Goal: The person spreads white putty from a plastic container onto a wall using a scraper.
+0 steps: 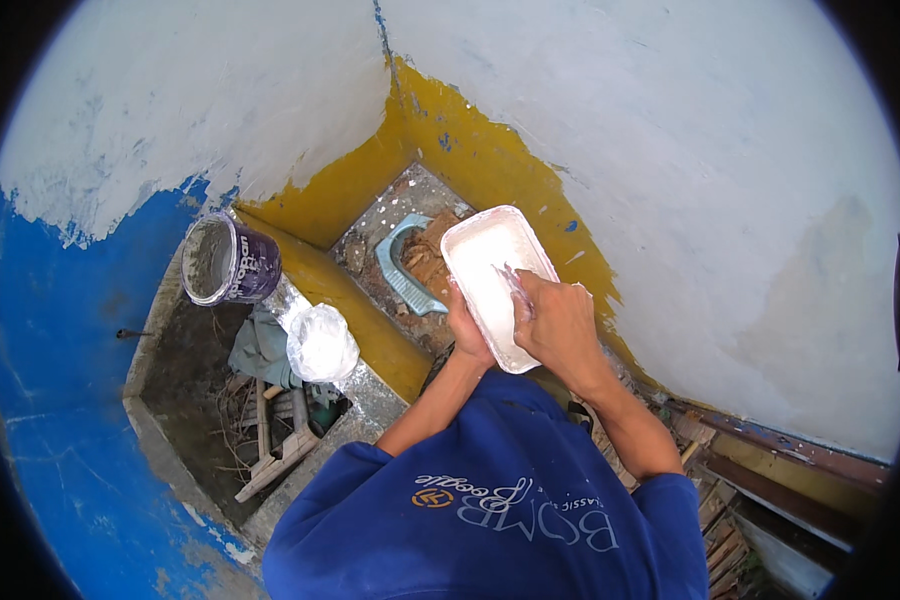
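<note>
White tray edge in L hand

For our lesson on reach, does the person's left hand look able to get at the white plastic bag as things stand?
Probably not while the left hand holds the white tray; once freed, likely yes, as nothing visible blocks the way to the bag.

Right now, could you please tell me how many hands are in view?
2: the left hand, partly hidden beneath, holds the white tray by its left side; the right hand is over the tray's right side.
</note>
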The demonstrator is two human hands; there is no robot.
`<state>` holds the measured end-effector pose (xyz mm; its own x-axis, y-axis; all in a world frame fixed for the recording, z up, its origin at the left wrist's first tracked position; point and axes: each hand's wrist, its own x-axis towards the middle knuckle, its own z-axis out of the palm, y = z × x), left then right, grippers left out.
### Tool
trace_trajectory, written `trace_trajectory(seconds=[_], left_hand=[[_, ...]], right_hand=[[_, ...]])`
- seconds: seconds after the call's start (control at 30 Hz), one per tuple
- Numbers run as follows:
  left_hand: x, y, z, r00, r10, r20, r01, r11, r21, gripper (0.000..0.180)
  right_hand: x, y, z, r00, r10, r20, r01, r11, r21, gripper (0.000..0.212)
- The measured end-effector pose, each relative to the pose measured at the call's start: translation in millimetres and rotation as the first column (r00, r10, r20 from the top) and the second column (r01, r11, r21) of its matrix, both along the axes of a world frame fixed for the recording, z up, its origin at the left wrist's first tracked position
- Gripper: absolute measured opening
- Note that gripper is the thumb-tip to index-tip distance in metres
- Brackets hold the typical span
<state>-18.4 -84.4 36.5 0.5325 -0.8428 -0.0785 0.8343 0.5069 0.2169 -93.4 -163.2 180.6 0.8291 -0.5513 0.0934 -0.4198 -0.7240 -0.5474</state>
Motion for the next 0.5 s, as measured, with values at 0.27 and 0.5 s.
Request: trace_trajectory(seconds=[0.27,0.5], left_hand=[[2.4,-2.6,9.0,0.997,0.083,0.004,-0.083,0.995,0.053,0.067],[8.0,-3.0,11.8,0.995,0.099,0.034,-0.101,0.992,0.079,0.059]], right_hand=[[14.7,-3.3,0.1,0.993,-0.028,0.117,0.017,0.996,0.091,0.011],[16.6,-7.9,-7.0,0.995,-0.050,0.086,0.045,0.997,0.060,0.012]])
